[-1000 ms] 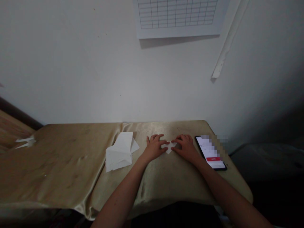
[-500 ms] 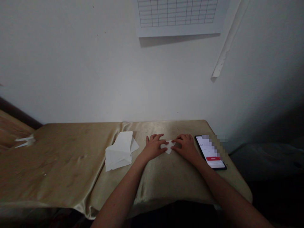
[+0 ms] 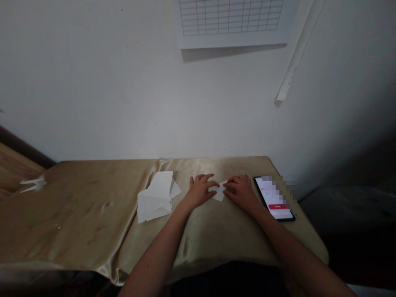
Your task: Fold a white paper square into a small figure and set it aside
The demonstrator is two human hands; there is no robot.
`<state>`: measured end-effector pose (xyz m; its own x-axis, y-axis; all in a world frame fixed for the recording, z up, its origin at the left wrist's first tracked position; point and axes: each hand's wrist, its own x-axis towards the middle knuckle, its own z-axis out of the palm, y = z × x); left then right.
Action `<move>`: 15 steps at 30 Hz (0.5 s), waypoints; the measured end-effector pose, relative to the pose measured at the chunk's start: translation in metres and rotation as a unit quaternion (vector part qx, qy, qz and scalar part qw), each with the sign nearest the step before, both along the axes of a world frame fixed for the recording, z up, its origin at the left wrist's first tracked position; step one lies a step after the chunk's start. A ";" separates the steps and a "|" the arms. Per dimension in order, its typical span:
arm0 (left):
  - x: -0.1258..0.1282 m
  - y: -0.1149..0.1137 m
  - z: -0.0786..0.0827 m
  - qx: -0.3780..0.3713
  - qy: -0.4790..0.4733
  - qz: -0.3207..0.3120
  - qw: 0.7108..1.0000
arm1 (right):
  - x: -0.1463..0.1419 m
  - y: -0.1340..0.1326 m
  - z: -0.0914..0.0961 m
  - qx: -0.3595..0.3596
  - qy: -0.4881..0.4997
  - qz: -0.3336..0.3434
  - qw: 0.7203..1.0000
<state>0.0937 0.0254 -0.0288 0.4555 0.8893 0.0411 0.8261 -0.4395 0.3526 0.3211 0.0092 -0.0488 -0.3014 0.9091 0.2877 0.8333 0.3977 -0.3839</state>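
Note:
A small piece of white paper (image 3: 219, 194) lies on the cloth-covered table between my two hands, its sides partly hidden by fingers. My left hand (image 3: 202, 189) holds its left side with thumb and index finger, while the other fingers stretch out above the cloth. On the paper's right side, the bent fingers and thumb of my right hand (image 3: 239, 189) grip the edge. Left of my left hand rests a loose stack of white paper sheets (image 3: 156, 200), some folded or torn at the edges.
A phone (image 3: 275, 202) with a lit screen lies right of my right hand. The gold satin tablecloth (image 3: 83, 214) has a raised fold left of the paper stack. A wall stands behind the table, with a printed grid sheet (image 3: 232, 39) on it. White scraps (image 3: 34, 183) are at far left.
The small piece of paper has turned slightly between my fingers, and more of its top edge shows. My hands have stayed almost in the same place.

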 end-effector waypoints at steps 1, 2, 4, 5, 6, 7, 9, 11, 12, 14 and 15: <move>0.000 0.000 0.000 -0.001 0.000 -0.003 1.000 | 0.000 0.000 0.000 0.000 0.000 0.001 1.000; -0.001 0.000 0.000 -0.003 0.001 -0.004 1.000 | 0.000 0.000 0.000 0.001 0.000 0.003 1.000; -0.001 0.000 -0.001 -0.006 0.004 -0.003 1.000 | 0.000 -0.001 0.000 0.002 0.000 0.008 1.000; -0.002 0.000 -0.001 -0.006 0.005 -0.002 1.000 | 0.000 -0.001 0.000 0.001 0.000 0.011 1.000; -0.002 0.000 -0.001 -0.005 0.005 -0.001 1.000 | 0.000 -0.002 0.001 -0.001 0.001 0.014 1.000; -0.002 0.000 -0.001 -0.005 0.004 0.000 1.000 | 0.000 -0.002 0.002 -0.003 0.001 0.017 1.000; -0.002 0.000 -0.001 -0.007 0.004 -0.002 1.000 | -0.001 -0.003 0.003 -0.008 0.001 0.025 1.000; -0.003 0.000 0.000 -0.008 0.006 0.000 1.000 | -0.001 -0.004 0.003 -0.013 0.002 0.033 0.999; -0.003 0.000 0.000 -0.006 0.007 0.001 1.000 | -0.002 -0.004 0.004 -0.015 0.004 0.037 0.999; -0.003 0.000 -0.001 0.000 0.008 0.001 1.000 | -0.002 -0.005 0.004 -0.017 0.005 0.043 0.999; -0.004 0.000 -0.001 0.004 0.007 0.001 1.000 | -0.003 -0.006 0.005 -0.018 0.003 0.045 0.999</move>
